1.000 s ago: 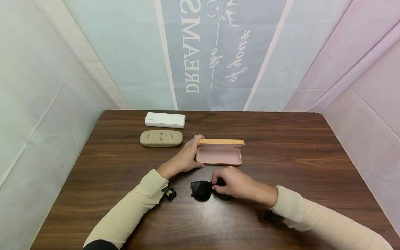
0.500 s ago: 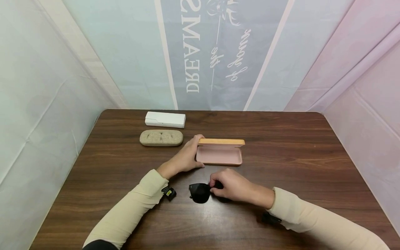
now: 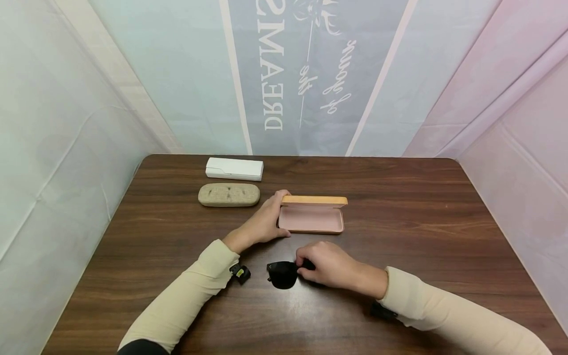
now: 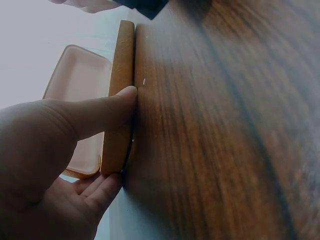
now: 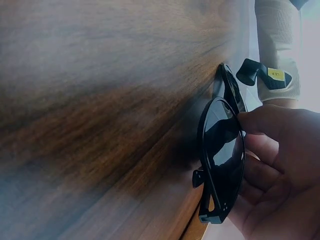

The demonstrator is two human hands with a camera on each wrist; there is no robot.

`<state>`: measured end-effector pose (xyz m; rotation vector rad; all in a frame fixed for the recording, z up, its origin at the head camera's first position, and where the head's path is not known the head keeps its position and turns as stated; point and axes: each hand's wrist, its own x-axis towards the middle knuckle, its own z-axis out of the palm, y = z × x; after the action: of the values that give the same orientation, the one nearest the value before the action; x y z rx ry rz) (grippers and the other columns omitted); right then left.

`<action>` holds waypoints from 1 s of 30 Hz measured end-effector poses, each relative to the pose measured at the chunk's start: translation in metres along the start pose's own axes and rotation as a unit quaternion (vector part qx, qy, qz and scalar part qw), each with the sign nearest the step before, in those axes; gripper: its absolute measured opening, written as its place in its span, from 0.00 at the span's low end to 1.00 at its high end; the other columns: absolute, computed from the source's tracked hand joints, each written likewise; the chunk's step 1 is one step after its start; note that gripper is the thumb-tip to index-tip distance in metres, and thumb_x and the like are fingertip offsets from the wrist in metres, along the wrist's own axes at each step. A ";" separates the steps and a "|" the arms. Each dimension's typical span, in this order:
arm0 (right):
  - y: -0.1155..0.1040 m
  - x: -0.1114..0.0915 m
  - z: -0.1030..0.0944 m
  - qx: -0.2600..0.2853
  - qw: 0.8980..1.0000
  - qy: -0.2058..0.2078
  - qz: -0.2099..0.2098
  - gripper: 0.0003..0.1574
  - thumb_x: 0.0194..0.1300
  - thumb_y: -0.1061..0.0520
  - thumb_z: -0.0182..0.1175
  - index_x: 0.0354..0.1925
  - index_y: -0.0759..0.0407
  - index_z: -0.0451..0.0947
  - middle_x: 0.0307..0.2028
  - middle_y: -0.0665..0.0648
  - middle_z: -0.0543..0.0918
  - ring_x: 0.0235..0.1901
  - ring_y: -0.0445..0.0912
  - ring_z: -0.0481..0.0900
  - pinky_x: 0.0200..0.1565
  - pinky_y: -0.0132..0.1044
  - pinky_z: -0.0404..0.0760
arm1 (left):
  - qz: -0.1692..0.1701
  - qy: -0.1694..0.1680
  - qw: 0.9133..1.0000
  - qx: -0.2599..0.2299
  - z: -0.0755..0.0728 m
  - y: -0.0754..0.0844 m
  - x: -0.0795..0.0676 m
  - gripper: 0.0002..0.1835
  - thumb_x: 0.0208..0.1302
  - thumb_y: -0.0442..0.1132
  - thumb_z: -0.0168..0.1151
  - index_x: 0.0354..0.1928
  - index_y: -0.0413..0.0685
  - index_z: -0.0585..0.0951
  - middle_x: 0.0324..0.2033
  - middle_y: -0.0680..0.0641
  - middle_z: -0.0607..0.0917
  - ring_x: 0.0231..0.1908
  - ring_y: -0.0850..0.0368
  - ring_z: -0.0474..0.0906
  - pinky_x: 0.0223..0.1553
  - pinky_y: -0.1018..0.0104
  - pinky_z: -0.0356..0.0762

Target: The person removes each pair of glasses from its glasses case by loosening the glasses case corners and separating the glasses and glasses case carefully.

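An orange glasses case point(image 3: 311, 220) with a pink lining stands open on the table. My left hand point(image 3: 262, 221) grips its left end; in the left wrist view the thumb point(image 4: 107, 107) lies along the front side and the fingers reach round the end. Just in front of the case, my right hand point(image 3: 330, 265) pinches black sunglasses point(image 3: 283, 274) near the bridge. In the right wrist view the sunglasses point(image 5: 220, 150) show both dark lenses, close over the wood, with thumb and fingers at the frame's edge. The hand hides much of the right lens in the head view.
A beige fabric glasses case point(image 3: 229, 195) lies left of the orange one. Behind it is a white glasses case point(image 3: 234, 169). Both are closed. Fabric walls point(image 3: 195, 79) rise behind and beside the brown wooden table point(image 3: 399, 207).
My right hand has shifted slightly left and toward me, and the sunglasses have moved with it. The left hand and the orange case have stayed in place.
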<state>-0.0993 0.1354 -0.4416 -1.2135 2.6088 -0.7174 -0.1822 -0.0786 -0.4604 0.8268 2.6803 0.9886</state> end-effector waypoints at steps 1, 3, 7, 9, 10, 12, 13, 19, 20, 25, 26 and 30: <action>0.000 0.000 0.000 -0.004 1.000 0.001 -0.001 0.11 0.60 0.60 0.72 0.30 0.47 0.78 0.28 0.40 0.82 0.28 0.33 0.75 0.33 0.30 0.76 | 0.001 0.000 1.000 0.000 0.000 0.000 0.000 0.53 0.50 0.38 0.83 0.71 0.45 0.56 0.63 0.39 0.71 0.64 0.44 0.69 0.64 0.50 0.68; -0.001 0.000 0.001 -0.015 1.000 0.004 -0.004 0.11 0.59 0.59 0.72 0.29 0.47 0.78 0.28 0.40 0.82 0.29 0.33 0.74 0.34 0.31 0.77 | 0.000 0.000 1.000 0.000 0.000 0.000 0.000 0.53 0.50 0.38 0.83 0.71 0.45 0.56 0.63 0.39 0.71 0.64 0.44 0.69 0.65 0.50 0.68; -0.002 0.000 0.003 -0.038 0.999 0.008 -0.007 0.12 0.58 0.57 0.73 0.29 0.47 0.78 0.28 0.41 0.80 0.29 0.33 0.73 0.34 0.32 0.76 | -0.005 -0.003 1.000 0.000 0.000 0.000 0.000 0.53 0.50 0.39 0.83 0.71 0.46 0.56 0.64 0.39 0.71 0.65 0.43 0.68 0.65 0.50 0.68; -0.003 0.000 0.004 -0.043 0.999 0.009 -0.008 0.12 0.58 0.57 0.74 0.28 0.46 0.78 0.28 0.41 0.80 0.29 0.33 0.73 0.33 0.32 0.76 | -0.007 -0.004 1.000 0.000 0.001 0.000 0.000 0.53 0.51 0.39 0.83 0.71 0.46 0.56 0.64 0.39 0.71 0.65 0.43 0.68 0.65 0.50 0.68; -0.003 0.000 0.004 -0.045 0.999 0.008 -0.007 0.12 0.58 0.56 0.74 0.28 0.46 0.78 0.28 0.41 0.79 0.29 0.33 0.72 0.33 0.32 0.75 | -0.007 -0.005 1.000 0.000 0.001 0.000 0.000 0.53 0.51 0.39 0.83 0.71 0.47 0.56 0.64 0.39 0.71 0.65 0.43 0.68 0.65 0.50 0.68; -0.002 0.000 0.005 -0.046 0.999 0.007 -0.006 0.12 0.57 0.56 0.74 0.28 0.46 0.78 0.28 0.41 0.79 0.29 0.33 0.72 0.32 0.31 0.75 | -0.007 -0.004 1.000 -0.002 0.001 -0.001 0.000 0.53 0.51 0.39 0.83 0.71 0.47 0.56 0.64 0.39 0.71 0.65 0.43 0.68 0.65 0.50 0.68; -0.002 0.000 0.005 -0.047 0.999 0.007 -0.006 0.12 0.58 0.56 0.74 0.28 0.46 0.78 0.28 0.41 0.79 0.29 0.33 0.72 0.32 0.31 0.75 | -0.006 -0.003 1.000 -0.002 0.001 -0.001 0.000 0.53 0.50 0.39 0.83 0.71 0.47 0.56 0.64 0.39 0.71 0.65 0.43 0.68 0.65 0.50 0.68; -0.003 0.001 0.006 -0.045 0.999 -0.001 -0.006 0.13 0.59 0.55 0.74 0.28 0.45 0.77 0.28 0.41 0.78 0.29 0.33 0.71 0.31 0.31 0.74 | -0.004 0.000 1.000 -0.007 0.001 -0.001 -0.001 0.53 0.50 0.38 0.83 0.71 0.47 0.56 0.64 0.40 0.71 0.65 0.43 0.68 0.65 0.49 0.68; -0.003 0.001 0.006 -0.043 0.999 -0.002 -0.006 0.13 0.59 0.55 0.74 0.28 0.45 0.77 0.28 0.41 0.78 0.29 0.33 0.71 0.31 0.31 0.74 | -0.005 -0.001 1.000 -0.008 0.001 -0.001 -0.001 0.53 0.50 0.38 0.83 0.71 0.46 0.56 0.64 0.40 0.71 0.65 0.43 0.68 0.65 0.49 0.68; -0.004 0.001 0.007 -0.038 0.999 -0.008 -0.010 0.13 0.60 0.55 0.74 0.28 0.44 0.77 0.27 0.40 0.77 0.28 0.33 0.70 0.31 0.30 0.73 | -0.004 -0.002 1.000 -0.008 0.000 0.000 -0.001 0.52 0.51 0.38 0.83 0.71 0.48 0.57 0.64 0.40 0.71 0.65 0.43 0.67 0.65 0.49 0.68; -0.005 0.002 0.007 -0.038 0.999 -0.007 -0.012 0.14 0.60 0.55 0.74 0.28 0.44 0.77 0.27 0.40 0.77 0.28 0.33 0.70 0.31 0.30 0.73 | -0.003 -0.001 1.000 -0.008 0.000 0.000 -0.001 0.52 0.51 0.38 0.83 0.70 0.48 0.56 0.64 0.40 0.71 0.65 0.43 0.68 0.65 0.49 0.68; -0.006 0.002 0.008 -0.042 0.999 -0.006 -0.010 0.13 0.60 0.53 0.74 0.28 0.43 0.76 0.27 0.39 0.77 0.29 0.32 0.70 0.32 0.31 0.74 | 0.003 0.003 1.000 -0.004 0.001 -0.001 -0.001 0.52 0.50 0.38 0.83 0.70 0.47 0.56 0.63 0.39 0.72 0.65 0.43 0.68 0.65 0.49 0.68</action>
<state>-0.0940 0.1276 -0.4449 -1.2641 2.6443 -0.6081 -0.1819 -0.0791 -0.4619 0.8317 2.6786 1.0046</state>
